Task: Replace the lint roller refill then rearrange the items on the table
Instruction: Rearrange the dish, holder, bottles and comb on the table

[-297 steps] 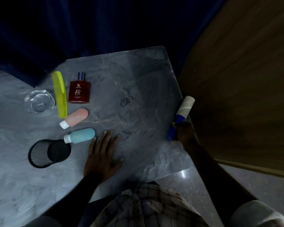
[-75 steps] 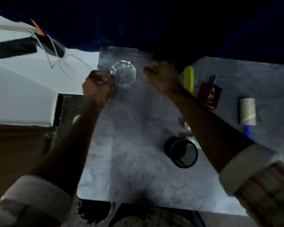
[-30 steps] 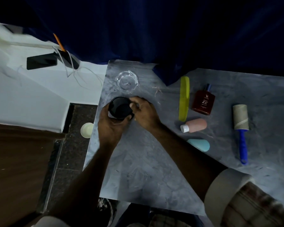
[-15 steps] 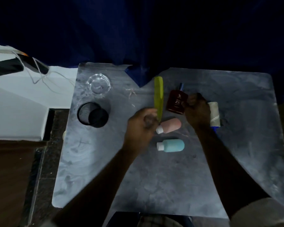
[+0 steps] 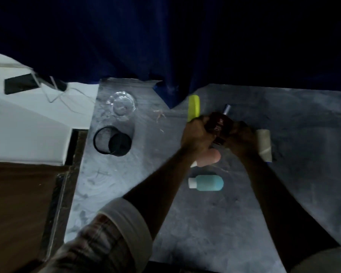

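Note:
Both my hands are closed around the dark red perfume bottle (image 5: 218, 124) near the middle of the grey marble table (image 5: 185, 223). My left hand (image 5: 196, 135) grips its left side and my right hand (image 5: 239, 137) its right side; the silver cap sticks out above them. The lint roller (image 5: 265, 144), its roll bare cardboard, lies just right of my right hand, its blue handle mostly hidden by my arm. A yellow-green comb (image 5: 193, 107) lies behind my left hand, its lower part hidden. A pink bottle (image 5: 208, 157) and a teal bottle (image 5: 207, 183) lie below the hands.
A clear glass dish (image 5: 123, 104) and a black mesh cup (image 5: 111, 142) on its side sit at the table's left edge. A dark blue curtain (image 5: 165, 46) hangs behind and drapes over the table's back edge. A white surface (image 5: 28, 125) with a phone and cables lies left.
My hands have come together on the perfume bottle; half a second ago the left one was by the comb and the right touched the bottle. Earlier they set the mesh cup near the dish.

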Tool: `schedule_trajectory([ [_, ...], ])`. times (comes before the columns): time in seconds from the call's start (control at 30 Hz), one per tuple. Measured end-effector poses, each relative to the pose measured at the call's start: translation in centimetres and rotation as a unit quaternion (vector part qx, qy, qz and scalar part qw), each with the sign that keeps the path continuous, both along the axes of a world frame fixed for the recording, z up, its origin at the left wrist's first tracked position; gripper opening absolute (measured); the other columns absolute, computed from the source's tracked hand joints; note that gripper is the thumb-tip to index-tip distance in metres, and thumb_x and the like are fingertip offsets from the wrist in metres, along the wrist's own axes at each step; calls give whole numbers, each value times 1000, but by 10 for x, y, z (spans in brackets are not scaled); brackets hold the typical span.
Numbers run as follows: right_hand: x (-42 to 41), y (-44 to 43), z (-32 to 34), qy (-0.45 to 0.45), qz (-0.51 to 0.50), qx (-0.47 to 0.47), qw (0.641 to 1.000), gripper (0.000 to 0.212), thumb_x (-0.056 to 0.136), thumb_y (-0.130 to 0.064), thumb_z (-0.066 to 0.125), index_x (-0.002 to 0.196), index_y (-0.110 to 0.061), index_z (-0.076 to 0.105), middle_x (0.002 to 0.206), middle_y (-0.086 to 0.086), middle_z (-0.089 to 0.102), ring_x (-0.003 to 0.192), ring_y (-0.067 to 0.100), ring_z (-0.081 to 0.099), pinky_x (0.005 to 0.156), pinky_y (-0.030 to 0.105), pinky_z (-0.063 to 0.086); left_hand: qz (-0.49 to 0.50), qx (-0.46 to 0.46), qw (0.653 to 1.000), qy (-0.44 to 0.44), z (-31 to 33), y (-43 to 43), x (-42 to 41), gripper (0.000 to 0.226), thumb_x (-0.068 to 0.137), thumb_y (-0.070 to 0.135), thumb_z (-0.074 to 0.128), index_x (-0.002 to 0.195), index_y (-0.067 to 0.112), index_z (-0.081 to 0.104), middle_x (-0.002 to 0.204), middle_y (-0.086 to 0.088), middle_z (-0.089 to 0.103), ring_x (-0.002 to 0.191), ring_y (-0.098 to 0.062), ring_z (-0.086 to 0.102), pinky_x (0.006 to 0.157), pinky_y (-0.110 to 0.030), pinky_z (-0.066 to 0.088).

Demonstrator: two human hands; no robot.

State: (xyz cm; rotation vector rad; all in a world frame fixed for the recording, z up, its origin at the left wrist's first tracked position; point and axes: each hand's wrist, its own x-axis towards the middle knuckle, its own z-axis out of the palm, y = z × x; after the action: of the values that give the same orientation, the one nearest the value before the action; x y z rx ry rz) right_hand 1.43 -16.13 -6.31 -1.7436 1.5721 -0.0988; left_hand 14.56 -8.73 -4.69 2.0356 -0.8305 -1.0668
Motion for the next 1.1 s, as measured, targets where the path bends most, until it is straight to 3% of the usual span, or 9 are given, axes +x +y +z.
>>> schedule_trajectory([
  [0.1, -7, 13, 9, -101, 6, -49, 994, 40, 79, -27, 84, 111, -8, 71, 112, 9, 76, 108, 30, 72, 96, 51, 56, 57, -71, 996, 26, 12, 24, -7, 38, 97, 19, 75, 135, 23, 74, 125, -4, 82, 115, -23, 79, 102, -44, 65],
  [0.2, 8, 40, 30, -142, 63, -102, 983, 37, 84, -44, 70, 118, -33, 63, 110, -27, 71, 103, -6, 67, 90, 16, 54, 151, -146, 975, 74, 17, 62, -9, 48, 96, 17, 70, 144, 23, 68, 135, 1, 77, 122, -14, 75, 104, -38, 64],
  [0.3, 45, 63, 34, -165, 111, -93, 976, 30, 89, -36, 73, 117, -27, 63, 113, -4, 70, 103, 16, 69, 90, 39, 56, 268, -199, 940, 69, 16, 99, -1, 62, 86, 20, 71, 147, 27, 64, 136, -5, 77, 121, -26, 76, 103, -40, 65],
  [0.47, 124, 72, 34, -145, 210, -122, 959, 32, 95, -28, 67, 124, -17, 61, 120, 2, 67, 107, 20, 68, 89, 43, 56, 345, -205, 915, 41, 5, 106, 43, 66, 91, 11, 58, 156, 4, 51, 138, -37, 67, 119, -71, 61, 104, -72, 56],
  [0.57, 159, 66, 28, -142, 229, -134, 954, 32, 97, -27, 61, 127, -16, 60, 121, 5, 71, 112, 25, 68, 94, 45, 53, 333, -230, 914, 29, 6, 97, 70, 66, 94, 12, 56, 157, -5, 44, 138, -39, 66, 116, -61, 68, 100, -66, 59],
  [0.7, 188, 53, 23, -102, 229, -133, 959, 38, 98, -28, 57, 135, -19, 55, 127, 5, 71, 118, 29, 68, 100, 48, 52, 323, -275, 904, 61, 3, 80, 99, 58, 101, -24, 50, 155, -20, 31, 144, -48, 52, 115, -35, 63, 85, -17, 59],
  [0.83, 198, 43, 17, -67, 220, -145, 962, 40, 98, -27, 59, 137, -19, 56, 126, 7, 73, 119, 30, 67, 101, 44, 52, 309, -278, 906, 83, 1, 71, 112, 60, 95, -38, 39, 153, -24, 29, 133, -30, 51, 95, 2, 70, 79, -12, 58],
  [1.0, 204, 38, 11, -56, 215, -134, 966, 44, 100, -26, 59, 143, -17, 54, 132, 9, 70, 125, 29, 64, 106, 42, 51, 306, -258, 913, 82, -7, 68, 119, 66, 92, -27, 56, 153, -22, 31, 135, -44, 54, 115, -34, 60, 98, -34, 53],
  [1.1, 205, 36, 9, -57, 209, -141, 966, 46, 100, -26, 59, 144, -17, 53, 134, 9, 69, 127, 29, 63, 107, 39, 51, 287, -275, 913, 85, -16, 68, 123, 60, 96, -32, 52, 152, -23, 32, 125, -28, 59, 102, 6, 71, 91, -14, 58],
])
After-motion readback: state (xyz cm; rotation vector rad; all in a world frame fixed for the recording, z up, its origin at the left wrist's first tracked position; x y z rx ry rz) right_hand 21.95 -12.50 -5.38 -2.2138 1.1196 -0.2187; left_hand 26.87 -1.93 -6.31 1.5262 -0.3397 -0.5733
